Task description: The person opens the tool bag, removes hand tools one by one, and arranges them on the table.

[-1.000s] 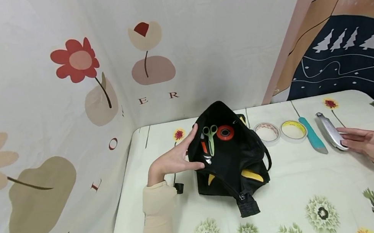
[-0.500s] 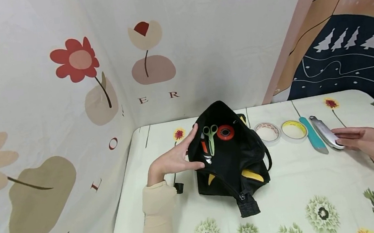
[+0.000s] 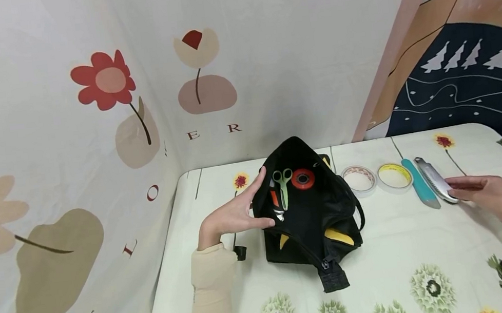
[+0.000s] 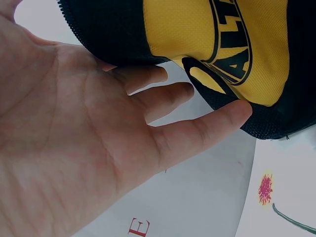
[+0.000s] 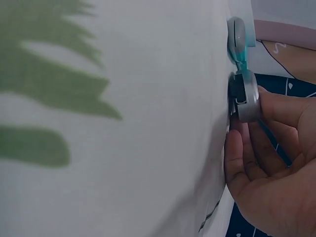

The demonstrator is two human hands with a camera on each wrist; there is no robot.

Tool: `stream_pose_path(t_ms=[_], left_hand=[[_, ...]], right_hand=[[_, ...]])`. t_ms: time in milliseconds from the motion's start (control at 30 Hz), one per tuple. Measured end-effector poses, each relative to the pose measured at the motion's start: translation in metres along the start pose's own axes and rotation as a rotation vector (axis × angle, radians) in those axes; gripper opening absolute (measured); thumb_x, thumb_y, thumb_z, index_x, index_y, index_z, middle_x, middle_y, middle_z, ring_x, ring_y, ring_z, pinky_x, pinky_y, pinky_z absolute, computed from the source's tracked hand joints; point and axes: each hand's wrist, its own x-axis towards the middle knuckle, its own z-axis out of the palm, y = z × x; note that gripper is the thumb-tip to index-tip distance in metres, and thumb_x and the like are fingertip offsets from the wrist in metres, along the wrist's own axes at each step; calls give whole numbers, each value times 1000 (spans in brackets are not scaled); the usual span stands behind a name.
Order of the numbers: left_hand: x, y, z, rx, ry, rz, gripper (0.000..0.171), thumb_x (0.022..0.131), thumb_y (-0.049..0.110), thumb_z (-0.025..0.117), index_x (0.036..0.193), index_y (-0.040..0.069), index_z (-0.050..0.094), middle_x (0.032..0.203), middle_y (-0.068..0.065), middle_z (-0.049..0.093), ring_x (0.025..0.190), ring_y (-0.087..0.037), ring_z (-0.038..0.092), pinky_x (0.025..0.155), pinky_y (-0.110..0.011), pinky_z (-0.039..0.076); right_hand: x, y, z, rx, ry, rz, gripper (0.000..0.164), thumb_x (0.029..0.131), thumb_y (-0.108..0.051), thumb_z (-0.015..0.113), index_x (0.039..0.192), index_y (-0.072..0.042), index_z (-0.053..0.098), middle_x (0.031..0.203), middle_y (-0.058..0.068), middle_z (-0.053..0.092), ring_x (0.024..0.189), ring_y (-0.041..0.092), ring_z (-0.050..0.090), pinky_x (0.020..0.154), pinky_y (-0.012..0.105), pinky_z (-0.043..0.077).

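1. The white table (image 3: 374,261) ran beneath everything; a forearm dragged across it might have nudged the loose things.
2. The black-and-yellow bag (image 3: 337,203) sat near the middle with its mouth spread wide. Its soft walls could have sagged inward had the propping hand slipped.
3. The left hand (image 3: 232,215) was open: its fingers lay straight against the outside of the bag, the thumb at the mouth's near edge, touching without clenching.
4. The right hand (image 3: 485,194) was closed in a pinch, thumb and fingers on the near end of the silver cutter (image 3: 433,177).
5. That cutter slanted at the table's right; whether it was lifted I could not tell. Held by one end only, it might have twisted or dropped.
6. The teal cutter (image 3: 420,183) lay just beside it, close enough to be knocked by a sideways swing.
7. The clear tape (image 3: 358,169) and yellow tape (image 3: 395,166) lay between bag and cutters, easily brushed by a low-passing hand.
8. Green scissors (image 3: 284,194), an orange-and-grey tool (image 3: 274,195) and a red roll (image 3: 310,178) lay inside the bag; tipping it could have jumbled them.
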Motion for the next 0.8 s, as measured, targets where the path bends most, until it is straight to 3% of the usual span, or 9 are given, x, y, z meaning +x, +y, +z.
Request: stream_pose_path(t_ms=[400, 633, 800], left_hand=[[0, -1, 0, 3, -1, -9, 122, 99, 20, 81, 179, 20, -11, 186, -3, -13, 172, -29, -6, 134, -65, 17], [0, 0, 0, 8, -3, -2, 122, 99, 20, 81, 179, 19, -11, 186, -3, -13, 172, -30, -6, 134, -64, 17], [1, 0, 0, 5, 0, -7, 122, 99, 17, 81, 179, 20, -12, 186, -3, -14, 172, -29, -6, 134, -64, 17]], right_hand=[[-5, 3, 3, 13, 38, -35, 27, 108, -14, 75, 126, 7, 79, 93, -41, 60, 82, -18, 59, 66, 14, 55], [-10, -19, 6, -182, 164, -141, 42, 101, -9, 82, 134, 13, 70, 90, -41, 57, 77, -24, 49, 63, 12, 48], [-11, -48, 13, -215, 242, -247, 40, 97, -4, 84, 133, 7, 73, 93, -17, 75, 82, -29, 45, 71, 2, 42]])
